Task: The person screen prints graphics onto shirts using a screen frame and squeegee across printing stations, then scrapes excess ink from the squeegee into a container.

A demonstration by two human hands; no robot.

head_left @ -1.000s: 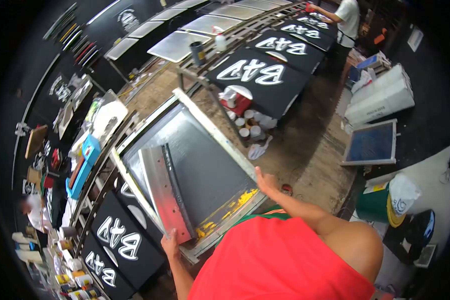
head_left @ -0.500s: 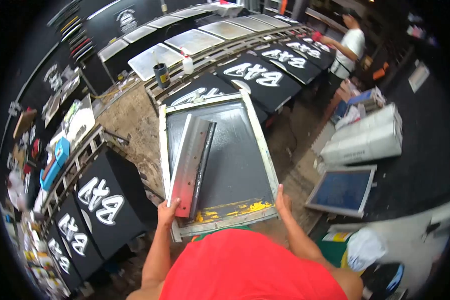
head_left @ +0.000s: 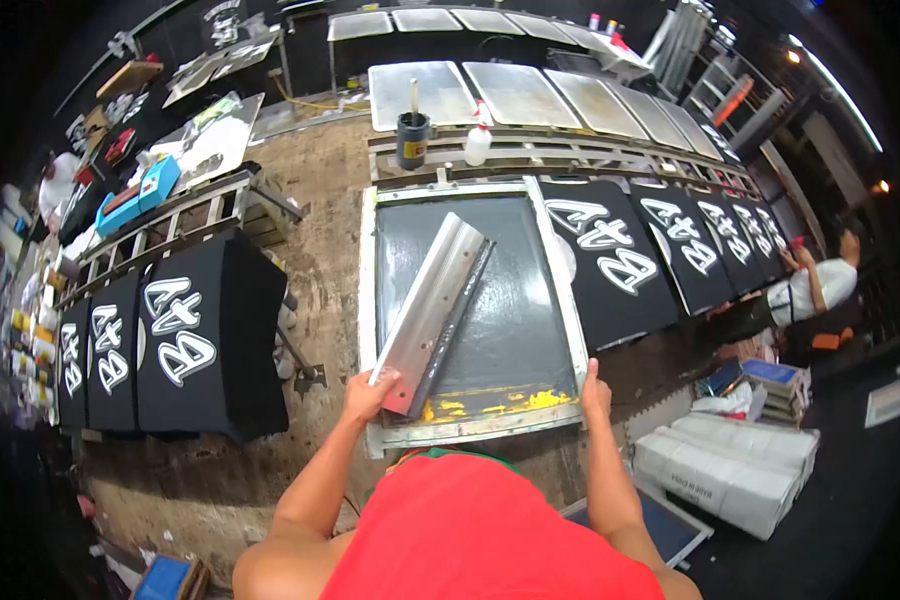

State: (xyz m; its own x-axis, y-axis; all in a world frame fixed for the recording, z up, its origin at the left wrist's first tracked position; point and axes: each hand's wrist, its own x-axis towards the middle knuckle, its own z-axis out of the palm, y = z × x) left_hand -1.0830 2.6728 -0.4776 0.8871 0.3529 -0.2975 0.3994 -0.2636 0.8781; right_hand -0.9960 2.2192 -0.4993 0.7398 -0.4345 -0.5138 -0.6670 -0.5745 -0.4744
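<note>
A screen printing frame (head_left: pixel 565 300) with pale, stained edges is held out before me, its dark mesh tinted with yellow ink along the near end. My left hand (head_left: pixel 367 396) is closed on its near left corner, with the thumb beside the squeegee. Around the near right corner, my right hand (head_left: pixel 595 392) is closed too, thumb up along the edge. Across the mesh lies a long metal squeegee (head_left: pixel 430 305), tilted up to the right, its dark blade on the right side. My undersides of fingers are hidden by the frame.
Black shirts with white lettering (head_left: pixel 610 250) lie on boards to the right; more shirts (head_left: pixel 180 330) are at left. An ink pot (head_left: pixel 412 140) and spray bottle (head_left: pixel 478 140) stand beyond the frame. Another person (head_left: pixel 815 285) is at far right, near wrapped packages (head_left: pixel 725 470).
My view has turned left, so the shirt row and the other person appear farther right. The frame, still in both hands with the squeegee on it, now lines up beside the shirts.
</note>
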